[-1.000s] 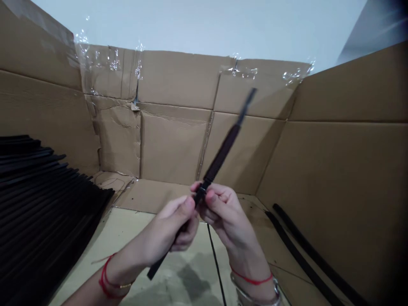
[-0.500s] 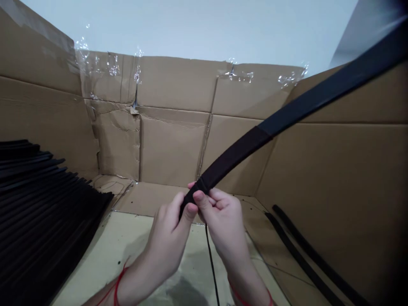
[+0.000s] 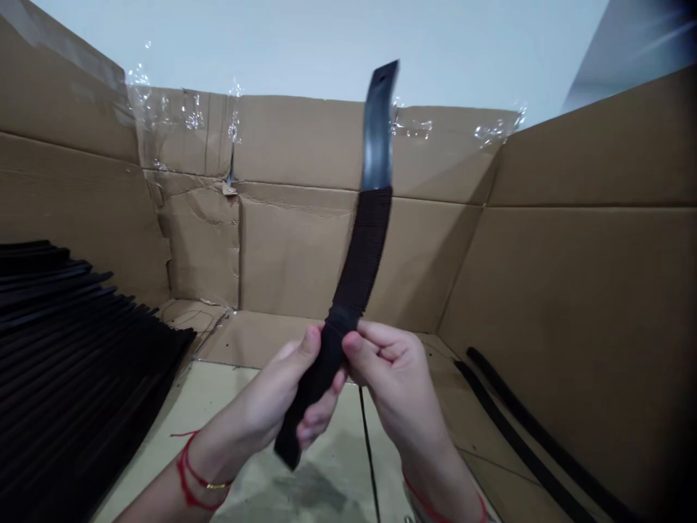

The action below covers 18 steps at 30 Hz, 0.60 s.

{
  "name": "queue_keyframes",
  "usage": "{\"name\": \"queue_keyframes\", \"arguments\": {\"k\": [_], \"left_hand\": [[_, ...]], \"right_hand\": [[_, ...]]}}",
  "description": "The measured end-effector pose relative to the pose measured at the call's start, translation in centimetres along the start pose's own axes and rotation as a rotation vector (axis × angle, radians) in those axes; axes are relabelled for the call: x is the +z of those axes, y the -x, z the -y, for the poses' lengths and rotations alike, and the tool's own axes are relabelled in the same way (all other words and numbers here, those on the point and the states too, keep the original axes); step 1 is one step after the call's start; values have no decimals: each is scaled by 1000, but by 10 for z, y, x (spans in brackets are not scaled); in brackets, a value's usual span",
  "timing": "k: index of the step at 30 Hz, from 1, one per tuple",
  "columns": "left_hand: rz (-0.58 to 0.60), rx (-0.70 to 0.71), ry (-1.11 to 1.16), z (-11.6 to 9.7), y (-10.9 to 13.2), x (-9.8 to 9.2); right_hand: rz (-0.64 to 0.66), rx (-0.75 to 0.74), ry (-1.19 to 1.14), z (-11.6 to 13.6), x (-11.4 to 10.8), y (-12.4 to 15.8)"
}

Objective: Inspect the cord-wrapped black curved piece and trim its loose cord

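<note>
Cord, red, encircles the left wrist at the near edge of my remote head view, together with a small gold-coloured ornament. A second red cord rings the right wrist.

Both hands are engaged on one part: a curved black strip, raised above the desk and tilted with its upper end to the right. I see the left hand wrapped around the lower portion, thumb along the edge, leaving the bottom end protruding below. The right hand pinches the right edge just below the dark brown wrapped section. Above the wrapping, the strip is smooth and slightly glossy, with a dark hole near its tip. A thin black cord runs from below the right hand to the lower frame edge; I cannot tell where it begins.

To the left lies a stack of black strips. To the right, two curved black strips lie side by side. Behind these, a creased cardboard panel bears clear tape along its top. Furthest from me is a pale wall.
</note>
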<state>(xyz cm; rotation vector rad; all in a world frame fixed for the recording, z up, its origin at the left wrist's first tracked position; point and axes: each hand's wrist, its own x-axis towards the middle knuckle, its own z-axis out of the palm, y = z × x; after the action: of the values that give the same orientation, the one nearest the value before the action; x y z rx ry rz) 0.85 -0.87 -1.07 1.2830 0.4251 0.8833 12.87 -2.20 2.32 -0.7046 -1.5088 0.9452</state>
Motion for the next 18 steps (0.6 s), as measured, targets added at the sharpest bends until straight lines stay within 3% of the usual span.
{"name": "queue_keyframes", "arguments": {"k": [3,4,5,8,9,11,13,14,16,18], "left_hand": [[-326,138,-54,7,-7,-1],[-324,111,-34,6,-8,-3],[-242,51,-1,5,-7,-6],[206,-93,23,-4,-2,-17],[281,-80,4,-6,-1,-18],[169,67,-121,-6,2,-15],[-116,244,-274,-1,2,-8],[-204,289,-299,1,2,-5],[-153,256,-223,5,0,-2],[11,172,-128,5,-4,-4]], "right_hand": [[-128,-16,9,-5,1,-4],[-102,5,-25,-7,0,-5],[-46,37,-73,-8,-1,-6],[96,85,-182,-6,-5,-6],[79,72,-176,-4,-6,-5],[-50,26,-137,-2,-6,-3],[-130,20,-126,-1,-4,-2],[-104,40,-137,-1,-3,-2],[5,71,-140,-2,-2,-2],[-29,31,-84,-4,0,-2]]}}
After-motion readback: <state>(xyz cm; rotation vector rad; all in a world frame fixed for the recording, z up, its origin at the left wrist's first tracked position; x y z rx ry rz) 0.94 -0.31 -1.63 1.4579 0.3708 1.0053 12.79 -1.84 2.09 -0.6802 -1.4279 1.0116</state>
